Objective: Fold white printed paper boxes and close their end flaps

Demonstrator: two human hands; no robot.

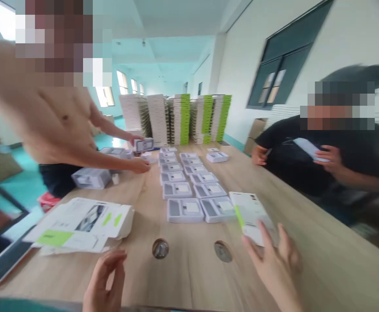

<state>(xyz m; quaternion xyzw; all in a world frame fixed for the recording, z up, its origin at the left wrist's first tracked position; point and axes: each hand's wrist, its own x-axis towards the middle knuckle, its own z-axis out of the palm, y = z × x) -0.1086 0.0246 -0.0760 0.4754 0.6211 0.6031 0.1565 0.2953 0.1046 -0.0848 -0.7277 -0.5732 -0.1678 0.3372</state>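
Observation:
My right hand (275,255) is at the near right, its fingers spread over the near end of a white box (249,214) with a green edge. Its fingertips overlap the box; whether they press on it I cannot tell. Low at the left, my left hand (106,279) is held with loosely curled fingers, a gap between thumb and fingers, and nothing visible in it. Flattened printed cartons (88,223) lie just beyond it. Two rows of white trays (185,210), each with a grey part and a white piece inside, run down the middle of the wooden table (189,268).
Tall stacks of white and green boxes (179,119) stand at the table's far end. A co-worker's hand (140,164) reaches in from the left. A person opposite holds a pale flat piece (308,147). Two round holes, one a cable hole (160,249), cut the tabletop.

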